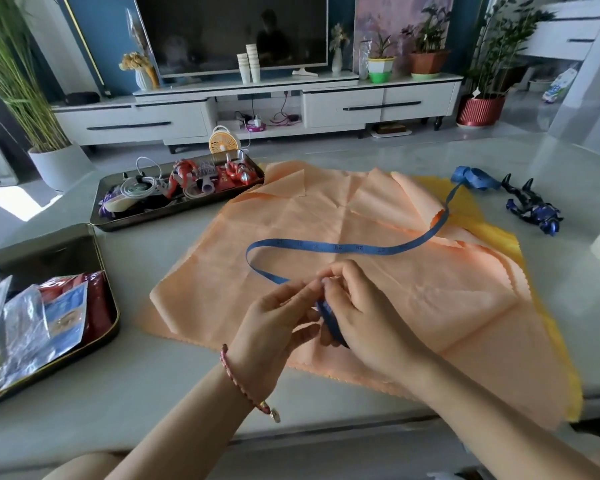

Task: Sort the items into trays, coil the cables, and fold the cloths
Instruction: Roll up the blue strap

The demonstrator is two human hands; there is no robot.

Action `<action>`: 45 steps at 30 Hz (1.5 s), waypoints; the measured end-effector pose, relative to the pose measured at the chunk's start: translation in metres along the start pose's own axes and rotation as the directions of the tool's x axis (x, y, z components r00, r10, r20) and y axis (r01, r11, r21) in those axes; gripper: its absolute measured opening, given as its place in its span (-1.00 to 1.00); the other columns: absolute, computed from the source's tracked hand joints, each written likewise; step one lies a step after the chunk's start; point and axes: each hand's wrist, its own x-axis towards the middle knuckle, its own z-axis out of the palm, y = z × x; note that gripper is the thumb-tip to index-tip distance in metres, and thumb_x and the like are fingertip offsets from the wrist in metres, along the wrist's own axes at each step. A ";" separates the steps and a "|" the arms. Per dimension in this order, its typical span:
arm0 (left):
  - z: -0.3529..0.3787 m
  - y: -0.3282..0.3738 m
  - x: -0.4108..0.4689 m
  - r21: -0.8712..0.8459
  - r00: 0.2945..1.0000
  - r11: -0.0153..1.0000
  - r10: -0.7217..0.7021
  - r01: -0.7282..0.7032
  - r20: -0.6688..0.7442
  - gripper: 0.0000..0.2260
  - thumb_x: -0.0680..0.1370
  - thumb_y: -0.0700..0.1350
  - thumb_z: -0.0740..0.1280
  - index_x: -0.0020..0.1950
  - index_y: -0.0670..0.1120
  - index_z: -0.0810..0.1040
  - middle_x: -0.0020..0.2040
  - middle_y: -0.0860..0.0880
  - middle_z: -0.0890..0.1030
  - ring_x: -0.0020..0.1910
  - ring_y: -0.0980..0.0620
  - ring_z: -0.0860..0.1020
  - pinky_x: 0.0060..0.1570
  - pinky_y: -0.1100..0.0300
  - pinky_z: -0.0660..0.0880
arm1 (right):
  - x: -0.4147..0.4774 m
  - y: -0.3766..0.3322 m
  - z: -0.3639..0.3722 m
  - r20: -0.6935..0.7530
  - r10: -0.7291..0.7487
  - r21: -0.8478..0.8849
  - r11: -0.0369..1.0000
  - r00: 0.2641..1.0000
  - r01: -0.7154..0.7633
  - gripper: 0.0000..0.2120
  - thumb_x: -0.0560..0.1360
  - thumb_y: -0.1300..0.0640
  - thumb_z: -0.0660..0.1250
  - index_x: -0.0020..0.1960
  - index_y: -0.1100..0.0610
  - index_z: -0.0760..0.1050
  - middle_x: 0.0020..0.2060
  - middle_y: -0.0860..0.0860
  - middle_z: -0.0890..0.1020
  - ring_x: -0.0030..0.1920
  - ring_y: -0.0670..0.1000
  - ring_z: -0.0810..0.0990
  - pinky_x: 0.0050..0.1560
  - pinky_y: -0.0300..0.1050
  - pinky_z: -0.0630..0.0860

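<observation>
Now both hands, left hand (274, 317) and right hand (361, 313), pinch the blue tape measure (340, 247), coiling it; next, draw in slack from far right.

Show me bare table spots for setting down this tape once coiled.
Bare table lies between the near tray and peach cloth, down to the front edge; also behind the cloth. The far tray is crowded.

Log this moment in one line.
step: coiling tape measure | left hand: pinching it | right hand: pinching it | orange cloth: spread out
</observation>
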 end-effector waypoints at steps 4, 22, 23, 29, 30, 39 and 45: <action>-0.010 0.002 0.004 0.015 0.999 1.000 0.022 -0.022 -0.027 -0.74 0.39 -0.04 0.36 -0.02 -0.15 0.66 -0.26 -0.06 0.64 -0.26 0.08 0.60 -0.25 0.29 0.55 | 0.001 -0.002 -0.010 0.226 0.158 0.151 0.969 0.961 -0.195 -0.70 0.51 0.04 0.33 0.21 0.05 0.38 -0.11 0.05 0.58 -0.44 -0.02 0.58 -0.41 -0.21 0.50; -0.032 0.008 -0.002 0.057 0.982 0.982 -0.184 0.182 0.045 -0.72 0.39 -0.04 0.36 -0.04 -0.23 0.57 -0.27 -0.09 0.57 -0.35 0.08 0.55 -0.32 0.26 0.53 | -0.013 0.000 0.008 -0.018 -0.137 -0.224 0.966 0.990 0.129 -0.92 0.45 0.12 0.40 -0.08 -0.02 0.60 -0.26 -0.12 0.65 -0.26 -0.18 0.59 -0.25 -0.39 0.47; -0.031 0.005 -0.004 0.058 0.987 0.987 -0.155 0.153 0.035 -0.65 0.39 0.00 0.35 0.02 -0.24 0.58 -0.20 -0.09 0.61 -0.27 0.06 0.58 -0.27 0.25 0.54 | -0.013 0.000 0.009 -0.053 -0.160 -0.252 0.957 0.986 0.142 -0.92 0.46 0.13 0.40 -0.07 -0.02 0.60 -0.21 -0.13 0.65 -0.18 -0.18 0.59 -0.18 -0.38 0.49; -0.013 -0.013 -0.011 -0.084 0.999 0.996 -0.038 0.036 -0.023 -0.67 0.37 0.01 0.35 -0.02 -0.20 0.65 -0.16 -0.09 0.68 -0.16 0.05 0.64 -0.14 0.22 0.59 | -0.018 0.000 0.019 -0.031 -0.451 -0.760 0.590 0.892 0.272 -0.91 0.48 0.18 0.33 -0.13 0.19 0.59 -0.26 0.02 0.62 -0.35 0.03 0.60 -0.40 -0.14 0.52; -0.013 -0.013 -0.010 -0.098 0.998 0.994 -0.041 0.037 -0.040 -0.69 0.37 -0.01 0.35 -0.04 -0.20 0.65 -0.20 -0.08 0.68 -0.19 0.07 0.64 -0.16 0.24 0.59 | -0.019 0.000 0.019 -0.010 -0.463 -0.784 0.554 0.886 0.280 -0.90 0.46 0.18 0.34 -0.16 0.19 0.59 -0.30 0.02 0.61 -0.40 0.03 0.58 -0.46 -0.19 0.48; -0.035 0.011 -0.006 0.280 0.958 0.937 -0.254 0.210 0.130 -0.64 0.36 -0.09 0.38 0.11 -0.20 0.60 -0.01 -0.21 0.66 -0.12 0.00 0.65 -0.14 0.24 0.60 | -0.009 -0.003 0.001 0.239 -0.157 -0.529 0.807 0.958 0.264 -0.79 0.46 0.11 0.39 0.08 -0.04 0.57 -0.07 -0.08 0.52 -0.04 -0.14 0.44 -0.05 -0.28 0.41; -0.032 0.018 -0.002 0.187 0.975 0.970 -0.181 0.155 0.133 -0.66 0.33 -0.08 0.39 0.06 -0.19 0.63 -0.06 -0.16 0.67 -0.17 0.06 0.63 -0.14 0.25 0.60 | -0.004 -0.012 0.000 0.098 -0.296 -0.600 0.744 0.950 0.294 -0.92 0.43 0.10 0.40 -0.13 0.08 0.53 -0.19 -0.11 0.51 -0.14 -0.07 0.47 -0.12 -0.10 0.43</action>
